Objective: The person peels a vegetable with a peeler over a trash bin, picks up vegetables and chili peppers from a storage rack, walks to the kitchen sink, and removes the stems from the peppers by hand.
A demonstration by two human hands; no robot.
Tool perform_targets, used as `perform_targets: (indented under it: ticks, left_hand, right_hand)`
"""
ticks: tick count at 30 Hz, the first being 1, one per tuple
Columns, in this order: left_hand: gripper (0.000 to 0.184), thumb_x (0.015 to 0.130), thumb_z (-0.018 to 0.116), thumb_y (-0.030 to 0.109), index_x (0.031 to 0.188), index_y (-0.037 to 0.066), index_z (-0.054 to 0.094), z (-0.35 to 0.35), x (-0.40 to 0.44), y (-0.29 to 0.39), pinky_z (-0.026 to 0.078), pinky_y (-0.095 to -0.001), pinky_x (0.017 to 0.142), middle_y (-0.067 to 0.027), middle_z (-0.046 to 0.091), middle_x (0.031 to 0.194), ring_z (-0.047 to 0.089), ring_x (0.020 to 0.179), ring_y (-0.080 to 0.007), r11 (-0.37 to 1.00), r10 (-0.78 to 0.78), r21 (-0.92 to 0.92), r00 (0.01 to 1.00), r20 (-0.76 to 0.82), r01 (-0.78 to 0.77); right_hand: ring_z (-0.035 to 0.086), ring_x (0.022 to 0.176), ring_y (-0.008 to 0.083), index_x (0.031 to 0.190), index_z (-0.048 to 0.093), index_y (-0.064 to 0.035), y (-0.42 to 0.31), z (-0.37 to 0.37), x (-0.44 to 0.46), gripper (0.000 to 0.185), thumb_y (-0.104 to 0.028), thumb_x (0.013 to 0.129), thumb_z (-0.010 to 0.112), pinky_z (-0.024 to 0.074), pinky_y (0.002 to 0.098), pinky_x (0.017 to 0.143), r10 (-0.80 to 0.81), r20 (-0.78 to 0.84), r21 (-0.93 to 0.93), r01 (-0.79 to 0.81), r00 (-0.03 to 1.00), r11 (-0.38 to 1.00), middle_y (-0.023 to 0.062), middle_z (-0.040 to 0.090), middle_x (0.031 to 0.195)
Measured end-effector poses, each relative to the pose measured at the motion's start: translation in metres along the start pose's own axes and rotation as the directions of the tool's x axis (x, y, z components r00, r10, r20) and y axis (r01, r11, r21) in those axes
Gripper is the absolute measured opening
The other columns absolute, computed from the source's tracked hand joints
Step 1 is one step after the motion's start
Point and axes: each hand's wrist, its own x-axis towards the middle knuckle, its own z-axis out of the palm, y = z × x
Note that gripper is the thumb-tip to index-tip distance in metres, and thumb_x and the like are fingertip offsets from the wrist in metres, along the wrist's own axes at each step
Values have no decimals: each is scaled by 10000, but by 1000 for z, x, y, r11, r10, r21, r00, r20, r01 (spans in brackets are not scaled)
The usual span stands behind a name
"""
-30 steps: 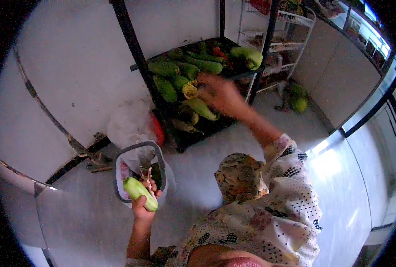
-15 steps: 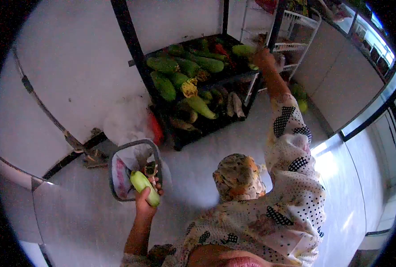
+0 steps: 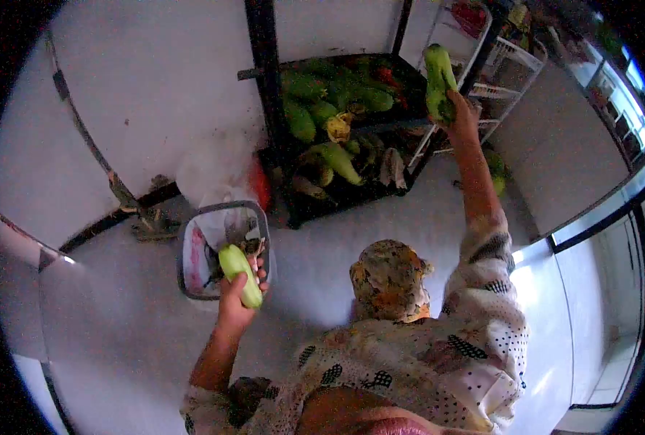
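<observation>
My left hand (image 3: pixel 237 293) is wrapped round a pale green zucchini (image 3: pixel 240 270), over the near right side of a lined waste bin (image 3: pixel 183 250) with dark and whitish scraps inside. Stretched far forward, my right hand (image 3: pixel 462 116) grips the lower end of a larger, darker green squash (image 3: pixel 438 76). That squash stands nearly upright in the hand, clear of the upper tier of a black shelf rack (image 3: pixel 409 76). Green gourds (image 3: pixel 304 87) lie in a heap on this tier, with some red items behind them.
On the lower tier lie a long light green gourd (image 3: pixel 340 163) and a wrinkled yellow item (image 3: pixel 339 128). A white wire rack (image 3: pixel 514 54) stands behind my right hand, with round green produce (image 3: pixel 495 170) on the floor below. White and red bags (image 3: pixel 258 185) sit behind the bin.
My right hand has lifted the green squash off the upper tier and turned it upright. My left hand still holds the zucchini by the bin. The view has shifted.
</observation>
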Motion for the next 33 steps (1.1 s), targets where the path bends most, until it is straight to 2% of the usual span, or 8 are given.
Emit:
perform_targets:
  ticks: [2,7,14,17,19,21,30,33]
  left_hand:
    - [434,830,598,203,1213,62,448,-8,11,-2,465,-355,737,-94,525,1137,525,957,-203,997,-38,-73,999,33,40]
    - [468,835,624,243,1233,87,433,-7,28,-11,473,-370,791,-71,534,1135,547,996,-214,988,-15,-152,1000,-20,12]
    - [486,851,623,269,1235,64,407,10,35,15,441,-345,880,-52,529,1141,535,1046,-180,963,226,-138,973,-48,-230]
    - [504,859,618,276,1257,80,377,12,34,18,401,-358,954,-49,494,1192,488,1127,-186,938,297,-192,954,27,-287]
    - [513,861,617,276,1270,91,366,16,29,17,396,-370,967,-47,477,1213,465,1157,-188,931,323,-187,946,22,-313]
    - [556,849,632,285,1293,108,347,23,27,6,392,-389,973,-43,460,1236,447,1173,-197,934,330,-148,944,7,-326]
    - [642,872,458,524,1353,118,331,15,22,-16,299,-471,1044,-75,396,1351,383,1248,-266,935,334,-102,940,-69,-340]
    - [714,849,413,603,1372,126,316,-4,23,-2,253,-461,1066,-78,376,1370,355,1266,-267,920,364,-222,916,171,-324]
  right_hand:
    - [621,879,284,1205,455,-9,-49,34,-103,510,-371,859,552,578,408,680,63,213,378,-142,975,915,170,573,1070]
    - [585,985,280,1216,466,-50,-50,116,-216,483,-358,853,545,553,445,724,353,630,192,-580,692,792,145,544,1155]
    - [576,1001,258,1235,443,-20,-47,218,-287,542,-328,826,619,509,405,805,338,891,-110,-576,305,810,114,564,1132]
    - [574,980,267,1247,412,8,-22,243,-302,625,-313,785,686,485,371,841,226,865,-80,-323,447,943,116,570,1107]
    - [516,1065,319,1248,392,22,-34,247,-313,708,-312,729,738,439,390,903,-68,873,12,119,483,993,189,509,1172]
    - [480,1105,350,1248,391,24,-27,235,-318,716,-297,713,744,416,415,933,-400,824,106,584,402,805,222,462,1216]
    - [365,1236,424,1330,329,3,-44,208,-322,744,-277,746,694,325,455,1030,-566,824,352,747,39,564,261,367,1328]
    - [382,1226,413,1332,335,-9,-49,215,-320,676,-287,796,638,337,451,1022,-615,788,447,683,4,577,251,391,1317]
